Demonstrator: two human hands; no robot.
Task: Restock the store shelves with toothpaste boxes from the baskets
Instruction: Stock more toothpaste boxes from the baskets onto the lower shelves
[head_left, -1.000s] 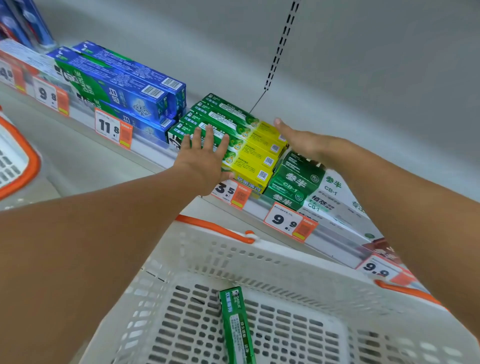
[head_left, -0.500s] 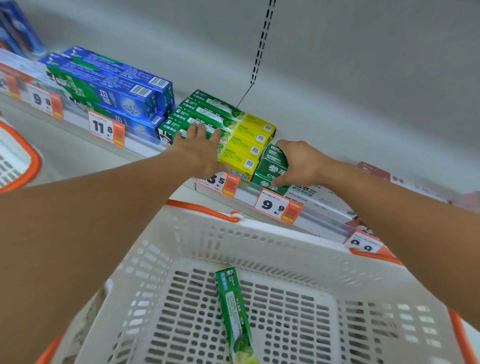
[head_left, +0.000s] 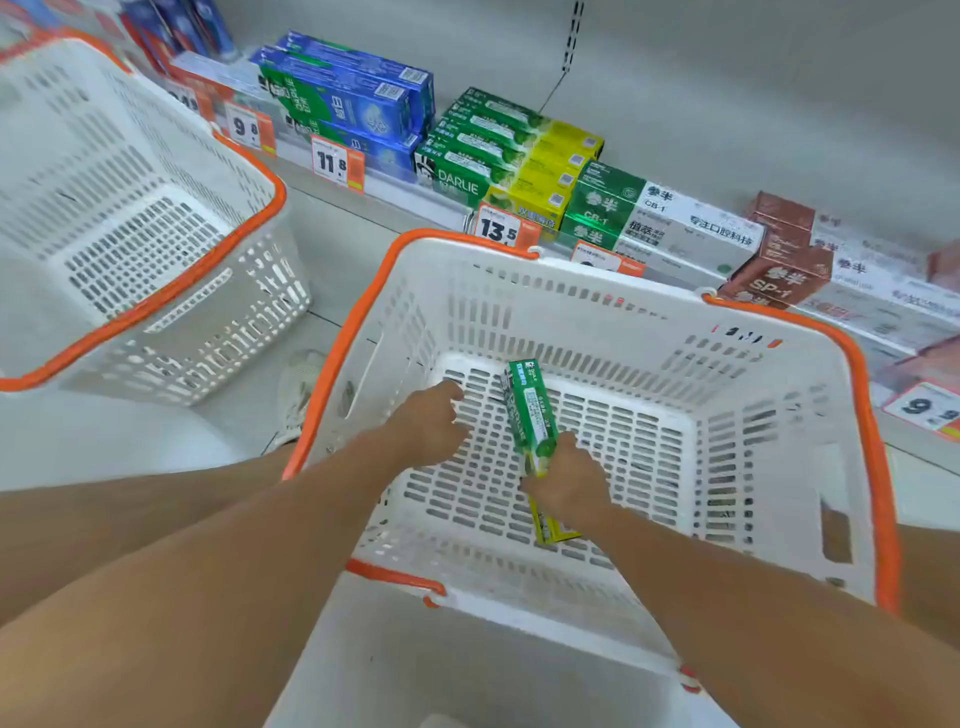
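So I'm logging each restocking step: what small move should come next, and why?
Probably lift the green toothpaste box out of the basket: the right hand already has a grip on its near end, and the matching green and yellow stack sits on the shelf just ahead.

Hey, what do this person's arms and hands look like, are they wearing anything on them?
Both forearms are bare with no sleeves in view. The left hand and right hand wear no gloves, and no watch, bracelet or ring shows on either.
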